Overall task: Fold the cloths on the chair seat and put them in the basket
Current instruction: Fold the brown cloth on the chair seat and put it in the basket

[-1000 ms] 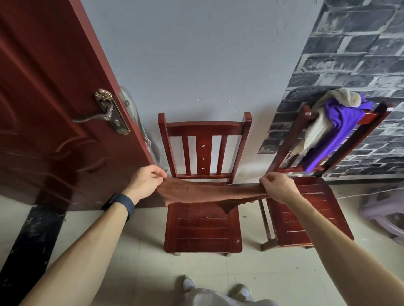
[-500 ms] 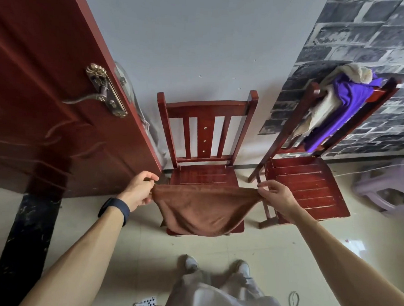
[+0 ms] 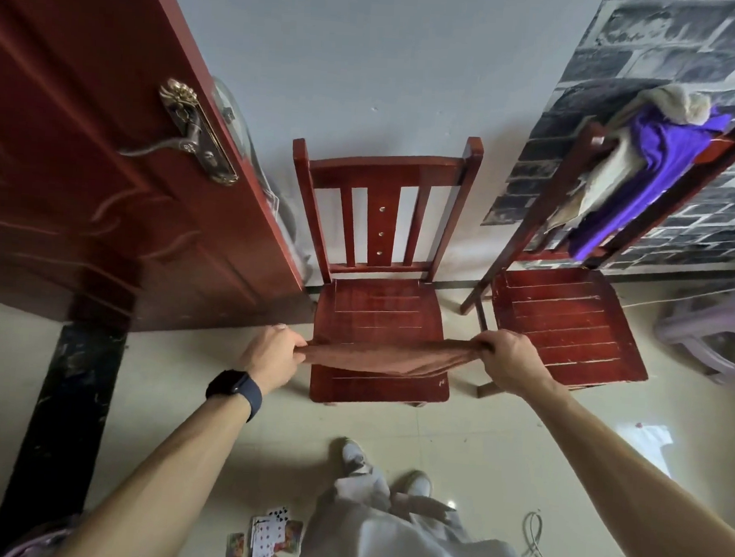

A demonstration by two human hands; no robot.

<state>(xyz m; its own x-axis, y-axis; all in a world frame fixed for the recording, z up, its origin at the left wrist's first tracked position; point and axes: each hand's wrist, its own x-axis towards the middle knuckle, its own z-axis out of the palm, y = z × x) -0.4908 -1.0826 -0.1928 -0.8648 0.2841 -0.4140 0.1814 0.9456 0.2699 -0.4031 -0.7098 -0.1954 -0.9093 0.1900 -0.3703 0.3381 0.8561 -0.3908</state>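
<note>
The brown cloth [image 3: 378,358] hangs stretched as a flat band in the middle of the frame, just above the front part of the near chair's seat [image 3: 379,309]. It sags a little at its centre. The left hand [image 3: 273,354] pinches the cloth's left end, fingers closed on the fabric, a dark watch [image 3: 234,390] on its wrist. The right hand [image 3: 509,358] grips the right end in a closed fist. Both arms reach up from the lower corners of the frame.

The chair [image 3: 384,193] is red-brown wood with a slatted back and stands against a pale wall. To its right a second chair [image 3: 565,325] of the same kind stands turned at an angle, its seat bare. Over that chair's back, at the upper right, a purple cloth [image 3: 661,167] and a cream cloth [image 3: 613,168] are draped together. Behind them the wall carries a grey brick pattern.

A red-brown door [image 3: 85,153] with a brass handle [image 3: 189,134] fills the upper left. At the far right edge part of a pale purple stool [image 3: 715,329] shows. At the bottom centre are the person's pale trousers and shoes, with playing cards [image 3: 268,535] scattered on the tile floor to their left and a thin cable [image 3: 535,534] to their right. No basket can be made out.
</note>
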